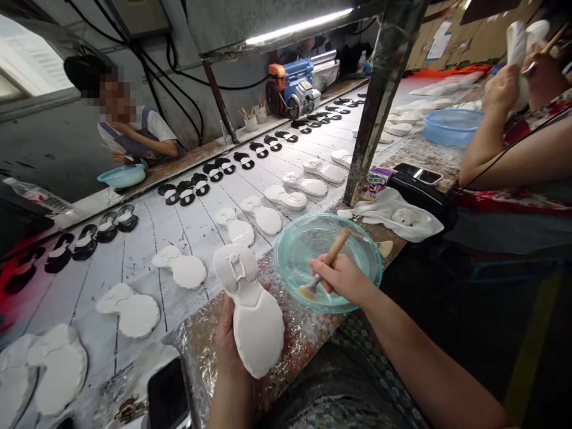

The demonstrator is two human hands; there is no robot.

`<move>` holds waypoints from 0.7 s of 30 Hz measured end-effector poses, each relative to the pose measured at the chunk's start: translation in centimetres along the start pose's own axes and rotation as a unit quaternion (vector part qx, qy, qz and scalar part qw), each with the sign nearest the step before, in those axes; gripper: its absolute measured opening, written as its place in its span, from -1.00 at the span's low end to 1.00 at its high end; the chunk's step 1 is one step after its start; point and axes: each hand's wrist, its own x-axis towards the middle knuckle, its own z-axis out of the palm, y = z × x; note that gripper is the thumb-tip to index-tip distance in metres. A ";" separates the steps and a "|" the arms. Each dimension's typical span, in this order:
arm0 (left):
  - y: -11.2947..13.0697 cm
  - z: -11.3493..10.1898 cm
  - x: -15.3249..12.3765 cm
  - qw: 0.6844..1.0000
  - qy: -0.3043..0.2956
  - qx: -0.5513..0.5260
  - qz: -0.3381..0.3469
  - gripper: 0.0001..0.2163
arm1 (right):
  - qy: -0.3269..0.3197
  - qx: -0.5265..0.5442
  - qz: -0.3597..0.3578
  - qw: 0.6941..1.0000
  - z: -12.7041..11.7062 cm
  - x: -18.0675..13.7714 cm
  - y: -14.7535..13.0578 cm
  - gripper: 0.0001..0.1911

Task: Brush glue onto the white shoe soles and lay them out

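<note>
My left hand point(229, 339) is closed around a white shoe sole point(250, 307), holding it from below with its underside facing up. My right hand point(342, 277) grips a wooden-handled brush point(325, 264), its bristles dipped into a clear teal bowl point(286, 250) with a little pale liquid at the bottom. The bowl rests on the foil-covered bench edge point(304, 333) just right of the sole.
A conveyor point(156, 232) carries a row of white soles and, farther off, black-and-white pieces. A person sits across it by a teal bowl point(121, 176). Another person at the right holds a white sole and brush. A rusty post point(373, 101), white cloth point(397, 217) and phone point(167, 396) are near.
</note>
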 end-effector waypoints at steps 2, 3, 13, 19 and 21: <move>-0.9 0.5 0.4 0.998 0.012 0.000 0.065 -0.47 | 0.016 0.039 -0.027 0.999 1.6 -1.1 -1.0 -0.57; -1.4 0.9 0.5 0.995 0.019 -0.001 0.102 -0.50 | 0.022 0.053 -0.043 0.997 2.6 -1.8 -1.5 -0.57; -0.9 3.0 -0.3 0.984 0.048 -0.028 0.171 -0.49 | 0.080 0.041 -0.506 0.858 8.3 -5.6 -2.3 -0.86; 1.1 3.5 -0.6 0.979 0.101 -0.058 0.167 -0.51 | 0.062 -0.050 -0.531 0.844 9.0 -6.2 -1.9 -0.85; 1.5 3.5 -0.6 0.984 0.094 -0.067 0.135 -0.53 | 0.029 -0.032 -0.580 0.813 9.2 -6.5 -1.6 -0.84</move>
